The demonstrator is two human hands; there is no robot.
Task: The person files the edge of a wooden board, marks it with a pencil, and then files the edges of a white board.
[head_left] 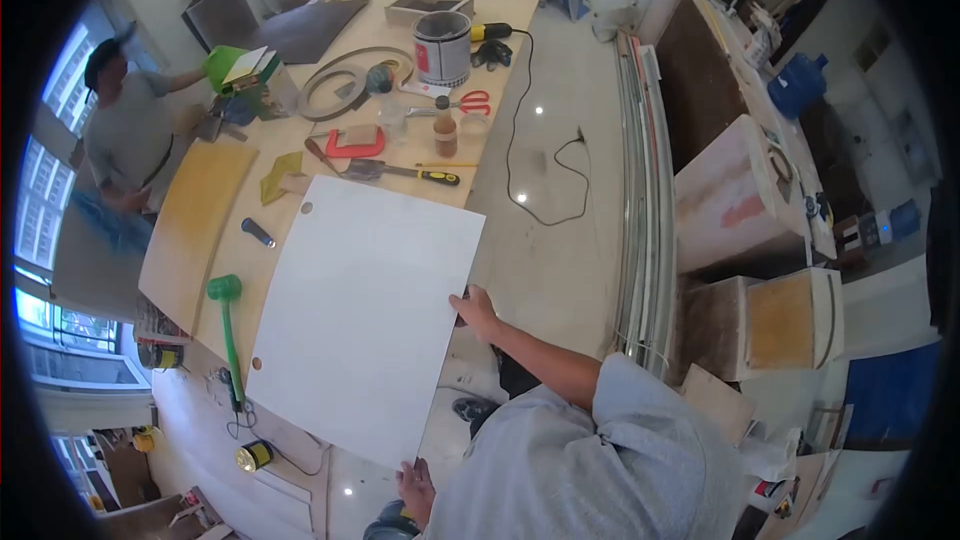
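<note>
A white panel with two round holes near its far edge lies over the table. My right hand grips its near edge, fingers closed around it, with the fingertips partly hidden. At the panel's lower corner my left hand holds the edge, its fingers partly out of sight. Beyond the panel lie a green mallet, a blue-black tool, a yellow cloth and a yellow-black handled tool.
The wooden table bears a paint can, red clamp, brown bottle and red scissors. A co-worker stands across it. A black cable and long strips lie on the floor.
</note>
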